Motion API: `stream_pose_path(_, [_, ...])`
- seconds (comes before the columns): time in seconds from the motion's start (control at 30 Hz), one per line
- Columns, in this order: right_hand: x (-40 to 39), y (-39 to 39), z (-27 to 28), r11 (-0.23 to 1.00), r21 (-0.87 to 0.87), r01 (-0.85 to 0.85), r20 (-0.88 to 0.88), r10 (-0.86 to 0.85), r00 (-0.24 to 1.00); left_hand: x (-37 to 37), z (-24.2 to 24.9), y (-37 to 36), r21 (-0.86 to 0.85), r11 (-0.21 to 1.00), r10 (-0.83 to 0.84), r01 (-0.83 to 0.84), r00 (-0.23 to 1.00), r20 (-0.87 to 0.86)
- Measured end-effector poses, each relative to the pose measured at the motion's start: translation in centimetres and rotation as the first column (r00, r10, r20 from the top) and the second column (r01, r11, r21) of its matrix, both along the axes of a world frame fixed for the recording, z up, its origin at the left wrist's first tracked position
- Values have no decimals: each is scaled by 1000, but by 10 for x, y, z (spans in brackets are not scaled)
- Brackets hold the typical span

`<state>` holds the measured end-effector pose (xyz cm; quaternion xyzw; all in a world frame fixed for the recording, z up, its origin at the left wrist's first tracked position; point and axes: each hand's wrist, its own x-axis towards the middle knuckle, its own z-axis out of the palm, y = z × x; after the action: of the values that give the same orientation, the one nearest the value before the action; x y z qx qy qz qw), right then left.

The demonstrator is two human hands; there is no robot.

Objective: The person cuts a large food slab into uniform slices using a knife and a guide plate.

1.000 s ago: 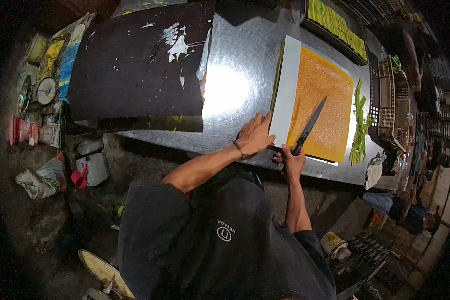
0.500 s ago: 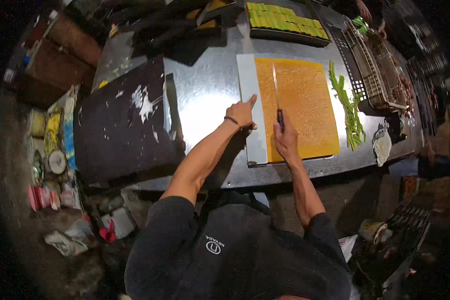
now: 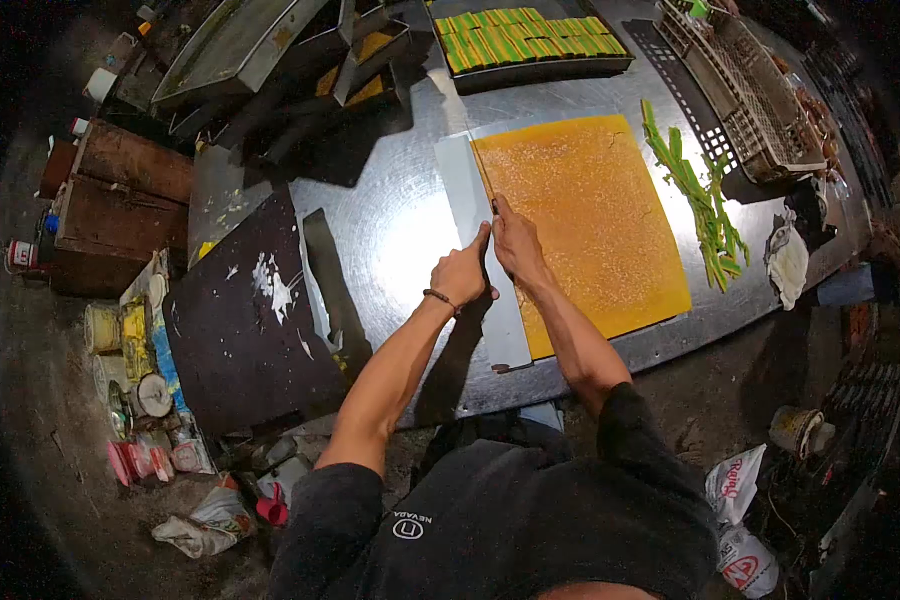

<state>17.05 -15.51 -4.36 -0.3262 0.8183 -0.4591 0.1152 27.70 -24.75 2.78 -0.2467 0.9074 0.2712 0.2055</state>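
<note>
A large square orange slab lies on the metal table. Along its left edge runs a flat grey strip, straight like a ruler. My right hand is wrapped round the dark handle of a knife, whose thin blade points away from me along the slab's left edge, beside the strip. My left hand, with a dark bracelet at the wrist, presses on the strip with its fingers apart, close to my right hand. Green and yellow trimmings lie to the slab's right.
A tray of green and yellow slices stands at the back. A plastic crate is at the back right, with a white cloth nearer. Metal pans stand at the back left, and a dark sheet lies left.
The knife has moved left from over the slab to its left edge, next to the strip. My right hand is now close to my left. The view has shifted and turned.
</note>
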Motion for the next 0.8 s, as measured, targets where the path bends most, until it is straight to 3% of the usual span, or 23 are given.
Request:
stream_pose_path(0.13, [-8,-10,-1,999,41,8,50,-10,999,0,-7,-3,-1,1000,-15,15,999,-32])
stream_pose_path(0.23, [-8,-13,5,999,-37,5,18,-5,1000,-1,-9,-3,3,999,-37,37,999,-33])
stream_pose_path(0.37, [-9,-12,34,999,22,-26,104,23,994,-2,-9,-3,-12,999,-30,30,999,-42])
stream_pose_path(0.53, [-7,-10,17,996,91,-9,88,1,996,0,-13,-3,-45,998,-37,34,997,-69])
stream_pose_path(0.7, [-9,-12,25,986,168,12,207,-47,977,3,-14,1,8,1000,-5,6,989,-145])
stream_pose_path(0.8, [-1,-2,28,984,178,-3,187,-31,982,6,-14,1,37,999,20,-14,982,-188])
